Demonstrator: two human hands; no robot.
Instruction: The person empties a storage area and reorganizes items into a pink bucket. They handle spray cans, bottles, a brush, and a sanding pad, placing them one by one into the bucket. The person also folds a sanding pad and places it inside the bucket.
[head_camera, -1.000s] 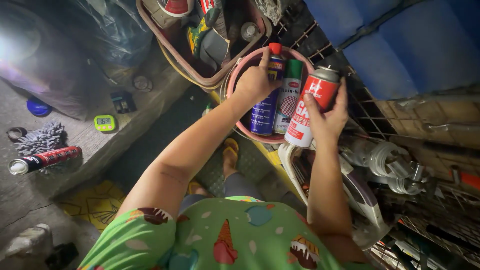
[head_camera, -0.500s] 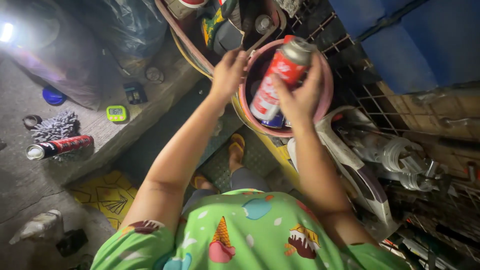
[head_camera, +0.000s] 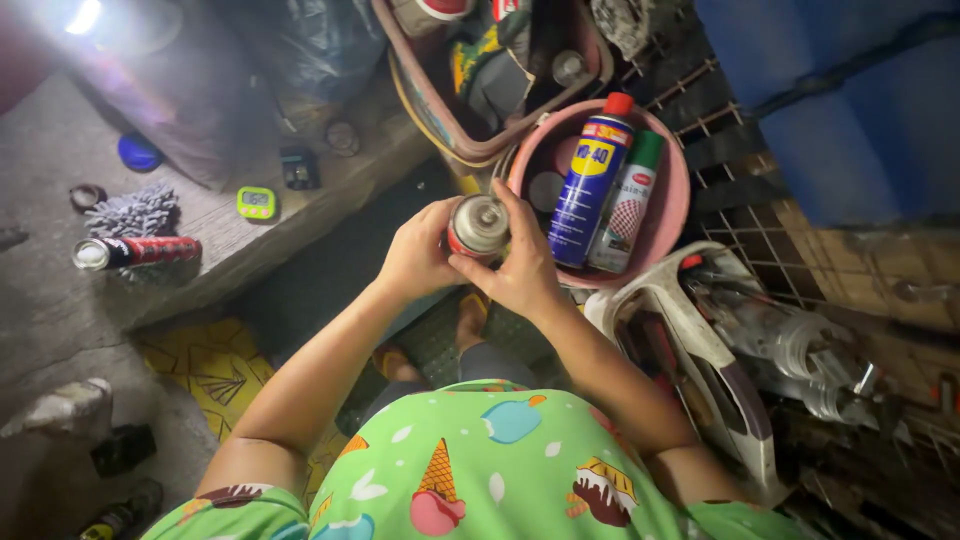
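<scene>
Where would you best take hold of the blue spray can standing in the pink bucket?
Grip the blue spray can by its upper body just under the red cap, coming from above. It stands leaning in the pink bucket with a white can right beside it, so only the top is free for fingers.

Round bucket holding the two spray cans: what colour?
Pink bucket, clearest in the head view; beside it, both hands hold a red can.

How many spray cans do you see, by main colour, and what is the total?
Red can, held by left hand and right hand: 1
Red can on ledge: 1
Blue can in pink bucket: 1
White can: 1
Total: 4
</scene>
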